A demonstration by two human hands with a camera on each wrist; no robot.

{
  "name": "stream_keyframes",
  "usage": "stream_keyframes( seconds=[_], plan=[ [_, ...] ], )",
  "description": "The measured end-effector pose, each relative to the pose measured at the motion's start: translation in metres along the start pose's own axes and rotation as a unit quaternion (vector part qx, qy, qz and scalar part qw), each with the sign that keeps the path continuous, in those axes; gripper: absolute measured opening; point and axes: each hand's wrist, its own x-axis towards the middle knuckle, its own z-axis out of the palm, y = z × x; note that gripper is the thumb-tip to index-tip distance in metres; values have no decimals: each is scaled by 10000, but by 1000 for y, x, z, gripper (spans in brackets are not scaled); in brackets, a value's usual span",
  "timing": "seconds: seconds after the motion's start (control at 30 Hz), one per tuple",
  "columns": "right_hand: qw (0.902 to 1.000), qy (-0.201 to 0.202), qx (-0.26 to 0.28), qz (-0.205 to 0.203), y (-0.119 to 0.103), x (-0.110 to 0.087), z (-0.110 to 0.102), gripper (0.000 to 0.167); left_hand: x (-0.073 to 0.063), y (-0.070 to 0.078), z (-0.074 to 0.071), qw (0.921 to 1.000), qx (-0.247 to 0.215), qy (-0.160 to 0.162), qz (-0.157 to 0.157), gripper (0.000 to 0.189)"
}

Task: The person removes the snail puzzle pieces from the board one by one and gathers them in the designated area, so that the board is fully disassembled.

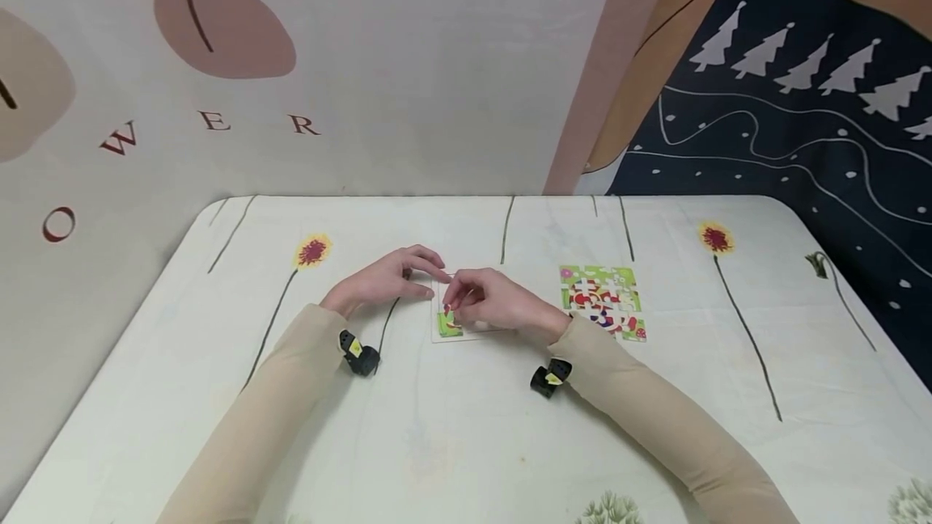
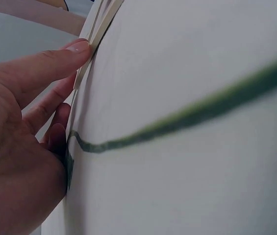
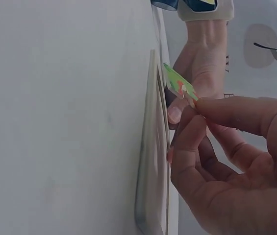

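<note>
My right hand is over a thin white puzzle board. Its thumb and index finger pinch a small jigsaw piece, green with some red and white, tilted over the board in the right wrist view. Green and red also show just below these fingertips in the head view. At the board's left side, my left hand touches the edge with its thumb, its index finger reaching over the top. The left wrist view shows the thumb against that edge. The right hand hides much of the board.
To the right lies a colourful jigsaw picture of joined pieces, partly behind the right forearm. A white cloth printed with flowers and stems covers the table. Small black wrist cameras sit at both cuffs. A printed cloth backdrop stands behind.
</note>
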Motion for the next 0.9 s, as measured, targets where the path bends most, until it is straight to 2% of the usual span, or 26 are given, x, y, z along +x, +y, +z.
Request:
stream_keyframes(
  seconds=[0.37, 0.67, 0.9],
  plan=[
    [9997, 121, 140, 142, 3, -11, -16, 21, -1, 0, 0, 10000, -7, -3, 42, 30],
    [9995, 296, 33, 78, 7, -27, -33, 22, -1, 0, 1, 10000, 34, -10, 4, 31],
    [9989, 412, -20, 205, 15, -41, -44, 22, -3, 1, 0, 10000, 36, -5, -7, 30]
  ],
)
